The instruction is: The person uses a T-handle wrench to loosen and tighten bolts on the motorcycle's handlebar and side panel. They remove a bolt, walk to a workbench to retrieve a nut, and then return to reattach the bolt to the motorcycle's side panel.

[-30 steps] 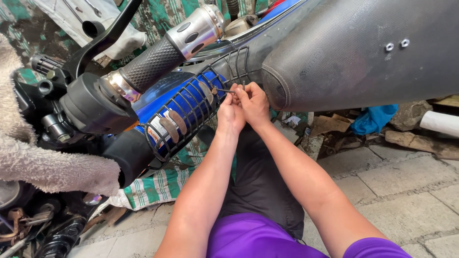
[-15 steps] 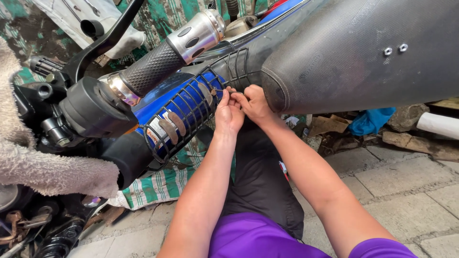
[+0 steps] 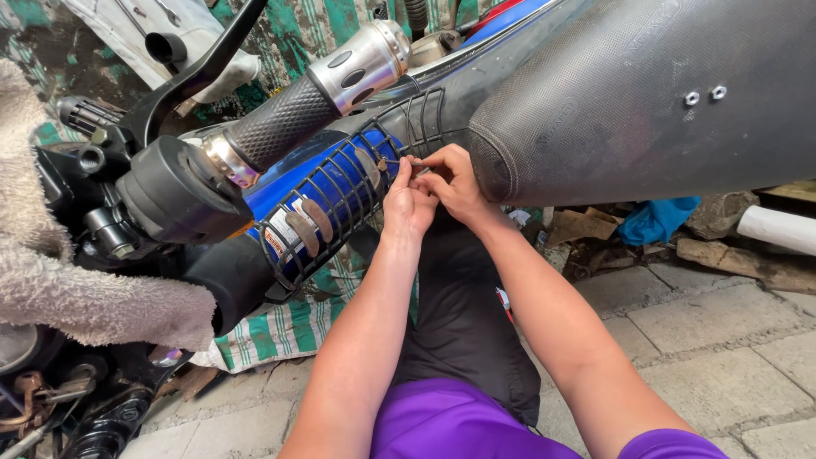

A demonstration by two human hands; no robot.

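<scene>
1. A view from above looks down at two bare forearms reaching up from the bottom edge toward a motorcycle that lies across the upper half of the scene.
2. The left hand (image 3: 408, 202) and the right hand (image 3: 456, 183) meet near the centre, touching each other, at the edge of a black wire mesh guard (image 3: 340, 200) that wraps a glossy blue tank panel (image 3: 293, 191).
3. The left grip is closed, with finger and thumb pinched on a thin wire of the guard at about 12 o'clock from the wrist. What exactly sits between the fingertips is too small to tell.
4. The right grip is also closed, its fingers curled and pinching at the same spot on the guard, just at 3 o'clock from the left hand.
5. At 2 o'clock from the hands lies a large, dark grey textured motorcycle seat (image 3: 646, 93), just beside the right hand.
6. At 10 o'clock runs a black rubber handlebar sleeve with a silver metal end (image 3: 314, 98), beside a black brake lever (image 3: 200, 72).
7. At 9 o'clock a beige fluffy towel (image 3: 76, 289) drapes over dark machine parts.
8. Below, grey stone paving (image 3: 731, 340) shows at 4 o'clock, and a green and white checked cloth (image 3: 280, 327) lies at 7 o'clock.
9. The person wears a purple top and dark trousers.
</scene>
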